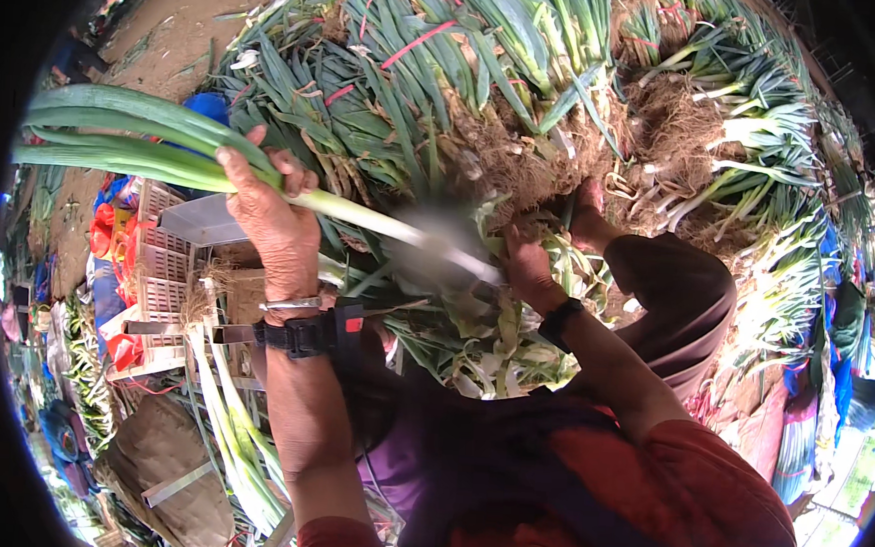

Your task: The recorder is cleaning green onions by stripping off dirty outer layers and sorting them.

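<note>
- A red patch (353, 325) marks the black strap (303, 337) on our left wrist.
- Our left hand (273, 208) grasps a leek (361, 215) where green turns pale; long leaves (117, 104) reach left, the white end (473, 265) right.
- Our right hand (530, 271) is bent near that end; blur there means we cannot tell whether it grips.
- Bundled leeks (399, 86) with red ties (418, 44) lie on the far side.

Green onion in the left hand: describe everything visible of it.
The green onion is long and smooth-looking, with several green leaves fanning left and a pale stem sloping down rightward. The left hand grips it where green turns pale, holding it above the ground. A blurry patch hides part of the stem; its white end lies by the right hand, contact unclear.
</note>
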`<state>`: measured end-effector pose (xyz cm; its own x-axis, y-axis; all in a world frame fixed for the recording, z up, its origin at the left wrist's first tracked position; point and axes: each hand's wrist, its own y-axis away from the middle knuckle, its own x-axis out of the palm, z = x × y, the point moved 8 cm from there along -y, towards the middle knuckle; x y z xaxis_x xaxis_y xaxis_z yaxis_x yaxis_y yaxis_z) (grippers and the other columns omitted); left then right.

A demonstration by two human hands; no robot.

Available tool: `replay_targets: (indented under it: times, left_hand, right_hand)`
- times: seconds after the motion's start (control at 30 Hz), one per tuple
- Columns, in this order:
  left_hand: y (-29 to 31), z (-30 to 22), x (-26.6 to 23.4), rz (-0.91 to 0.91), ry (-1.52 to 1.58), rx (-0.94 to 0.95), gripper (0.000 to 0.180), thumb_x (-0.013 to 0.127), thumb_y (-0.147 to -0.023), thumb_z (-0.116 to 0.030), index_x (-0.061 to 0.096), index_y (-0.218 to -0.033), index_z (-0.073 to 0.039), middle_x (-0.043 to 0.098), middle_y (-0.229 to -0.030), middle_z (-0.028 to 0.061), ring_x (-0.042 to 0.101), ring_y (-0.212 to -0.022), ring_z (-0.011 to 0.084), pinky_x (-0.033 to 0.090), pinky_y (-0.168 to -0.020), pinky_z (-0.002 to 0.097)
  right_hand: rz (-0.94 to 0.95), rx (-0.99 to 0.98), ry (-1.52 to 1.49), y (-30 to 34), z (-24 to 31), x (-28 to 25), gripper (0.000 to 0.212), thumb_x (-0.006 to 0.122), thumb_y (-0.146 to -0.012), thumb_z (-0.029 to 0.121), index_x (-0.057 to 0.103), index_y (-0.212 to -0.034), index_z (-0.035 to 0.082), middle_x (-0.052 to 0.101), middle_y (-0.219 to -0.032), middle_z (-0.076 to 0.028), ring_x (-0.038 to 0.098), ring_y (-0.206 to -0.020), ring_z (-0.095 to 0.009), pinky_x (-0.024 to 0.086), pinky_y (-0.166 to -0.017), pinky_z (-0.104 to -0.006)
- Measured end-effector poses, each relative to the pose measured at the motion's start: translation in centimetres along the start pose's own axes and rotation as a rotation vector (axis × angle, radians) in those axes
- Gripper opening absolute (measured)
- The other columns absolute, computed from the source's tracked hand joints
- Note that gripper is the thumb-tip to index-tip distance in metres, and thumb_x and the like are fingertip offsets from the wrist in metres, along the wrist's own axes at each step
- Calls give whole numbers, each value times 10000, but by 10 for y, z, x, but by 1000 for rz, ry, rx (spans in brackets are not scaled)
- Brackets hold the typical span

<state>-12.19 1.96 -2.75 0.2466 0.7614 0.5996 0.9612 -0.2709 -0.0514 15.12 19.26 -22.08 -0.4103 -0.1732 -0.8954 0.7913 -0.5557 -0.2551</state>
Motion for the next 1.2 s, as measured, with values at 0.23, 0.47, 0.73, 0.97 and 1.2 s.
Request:
replay_targets:
  times: [0.23, 0.47, 0.73, 0.97, 1.2]
  left_hand:
    - [14, -18, 16, -58, -229, 94, 541, 496, -897, -538, 543, -1029, -16, 454, -595, 0, 407, -455, 87, 373, -439, 248]
    - [-30, -111, -66, -333, -187, 468, 370, 417, -964, -408, 539, -978, -59, 450, -655, -2, 413, -536, 121, 401, -547, 266]
    - [-41, -101, -119, -311, 4, 290, 338, 418, -964, -376, 449, -806, -79, 458, -692, 19, 414, -563, 133, 400, -559, 258]
    - [-56, -51, -84, -230, 107, 204, 302, 505, -933, -366, 490, -851, -76, 482, -671, 14, 423, -525, 114, 361, -475, 221]
    - [-106, -93, -165, -7, -116, 172, 295, 580, -886, -342, 527, -952, -60, 541, -710, 40, 481, -551, 149, 395, -491, 266]
  right_hand:
    - [276, 280, 29, 76, -124, 69, 365, 447, -820, 14, 489, -1181, -17, 565, -1107, -239, 595, -912, -389, 501, -727, -446]
    - [414, 283, 360, 100, -165, 54, 180, 604, -747, 140, 616, -878, 18, 597, -841, -222, 620, -783, -361, 507, -677, -461]
    - [-274, -136, -444, -49, 54, -93, 227, 579, -834, 17, 591, -1058, 47, 590, -932, -174, 583, -811, -333, 477, -686, -372]
    - [86, -361, -37, -61, 125, -76, 406, 513, -906, 374, 513, -1078, 6, 540, -628, -81, 503, -453, -288, 431, -416, -416]
    - [735, -52, -19, 81, -63, 9, 250, 481, -856, 143, 549, -1064, 22, 630, -850, -168, 634, -768, -314, 502, -630, -421]
